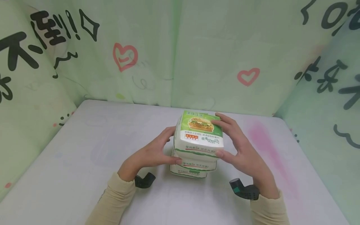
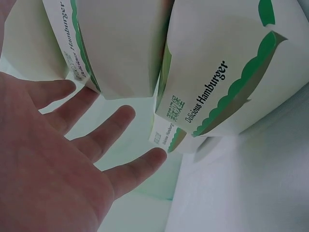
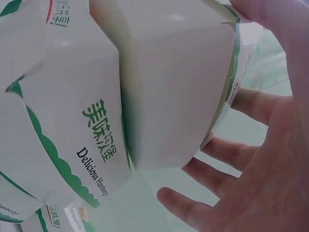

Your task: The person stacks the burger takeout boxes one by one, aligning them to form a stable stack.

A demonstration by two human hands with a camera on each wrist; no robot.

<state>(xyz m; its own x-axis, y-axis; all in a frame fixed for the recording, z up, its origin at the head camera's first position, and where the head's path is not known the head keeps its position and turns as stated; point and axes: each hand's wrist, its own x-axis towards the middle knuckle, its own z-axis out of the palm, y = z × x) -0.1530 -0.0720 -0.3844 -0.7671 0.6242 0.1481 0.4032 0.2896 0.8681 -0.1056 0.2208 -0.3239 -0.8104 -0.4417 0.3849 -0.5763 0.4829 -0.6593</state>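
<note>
A burger box point(image 1: 199, 125) with a green and white lid tops an uneven stack. Under it, a middle box point(image 1: 197, 163) and a bottom box point(image 1: 185, 172) show their white fronts. My left hand point(image 1: 152, 153) holds the top box from the left, its thumb by the front corner and fingers along the side. From the right, my right hand point(image 1: 242, 150) grips the same box, thumb at the front corner and fingers over the far right edge. In the right wrist view, the top box point(image 3: 178, 87) sits at an angle to the box below point(image 3: 72, 116).
Another burger box point(image 2: 163, 133) stands farther back, seen in the left wrist view. The white table point(image 1: 126, 125) meets a pale green curtain point(image 1: 208, 56) with drawn hearts and black lettering. A black wrist device point(image 1: 244, 189) sits on the right wrist, another point(image 1: 144, 180) on the left.
</note>
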